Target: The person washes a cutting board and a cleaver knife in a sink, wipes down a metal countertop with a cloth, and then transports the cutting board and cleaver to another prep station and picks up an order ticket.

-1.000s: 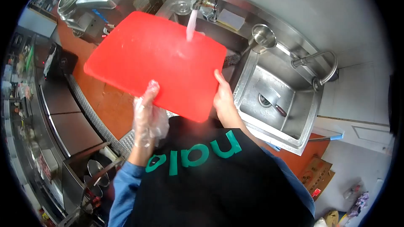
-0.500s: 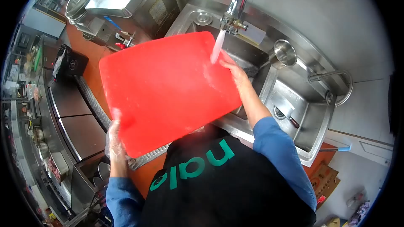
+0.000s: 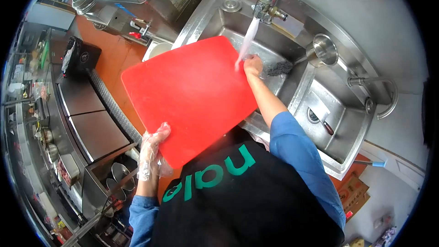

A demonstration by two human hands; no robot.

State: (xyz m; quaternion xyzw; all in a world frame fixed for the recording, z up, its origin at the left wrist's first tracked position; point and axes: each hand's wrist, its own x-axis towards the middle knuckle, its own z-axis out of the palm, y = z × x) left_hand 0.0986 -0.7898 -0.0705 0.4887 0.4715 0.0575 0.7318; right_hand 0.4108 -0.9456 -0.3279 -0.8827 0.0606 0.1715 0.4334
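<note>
Above the sink's point(image 3: 194, 20) front edge, the red board point(image 3: 187, 96) is grasped at its near-left corner by the gloved left hand point(image 3: 154, 148), but it could slip, because the water stream point(image 3: 248, 41) makes wet the side where the right hand point(image 3: 254, 65) curls, its grip I cannot tell.

- At three o'clock is a steel basin point(image 3: 342, 142); on its bottom lies a cleaver point(image 3: 319, 106), partly over the drain point(image 3: 313, 116).
- At one o'clock, a second basin point(image 3: 269, 49) has a dark scrubber point(image 3: 279, 68) inside.
- At twelve o'clock, the ledge point(image 3: 204, 10) carries a round metal piece point(image 3: 231, 3).
- At four o'clock, cardboard point(image 3: 353, 191) is on the orange floor point(image 3: 356, 168).
</note>
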